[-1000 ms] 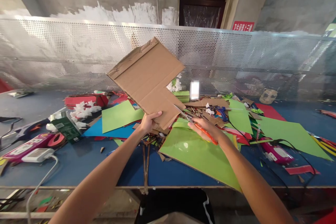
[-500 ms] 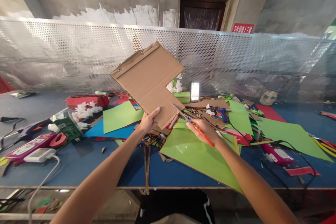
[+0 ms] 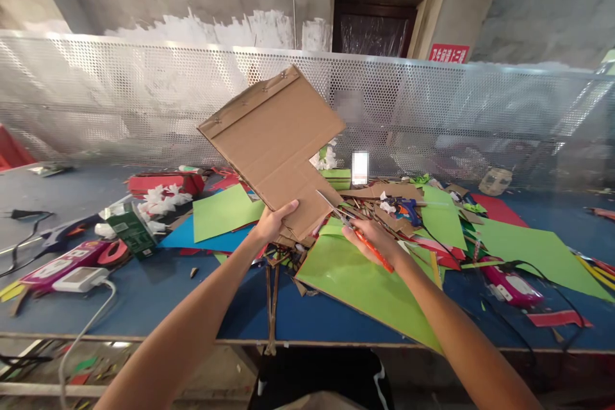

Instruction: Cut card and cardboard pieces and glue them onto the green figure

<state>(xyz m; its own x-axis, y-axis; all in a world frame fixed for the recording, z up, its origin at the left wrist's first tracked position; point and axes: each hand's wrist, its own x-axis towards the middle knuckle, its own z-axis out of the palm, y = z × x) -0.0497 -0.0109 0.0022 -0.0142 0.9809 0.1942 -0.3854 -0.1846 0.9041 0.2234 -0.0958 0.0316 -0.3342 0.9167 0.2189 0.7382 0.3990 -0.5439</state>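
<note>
A brown cardboard piece (image 3: 273, 131) with a notch in its right side is held up, tilted, above the cluttered table. My left hand (image 3: 275, 221) grips its lower left edge, thumb on the front face. In my right hand (image 3: 372, 240) are scissors with orange handles (image 3: 377, 253), the fingers closed round them. The metal blades lie at the cardboard's lower right part; whether they are cutting into it I cannot tell. Below my right hand rests a large green sheet (image 3: 355, 288) backed with cardboard.
Green sheets (image 3: 523, 253), a blue sheet (image 3: 202, 240) and scraps cover the blue table (image 3: 168, 298). A glue gun (image 3: 407, 210) lies behind my right hand. At left are a green box (image 3: 131, 230) and a power adapter (image 3: 81, 278). A perforated metal panel (image 3: 158, 102) stands behind.
The cardboard has tipped slightly, its upper part shifting up and to the right. Both hands keep their grips; the whole view has moved a little.
</note>
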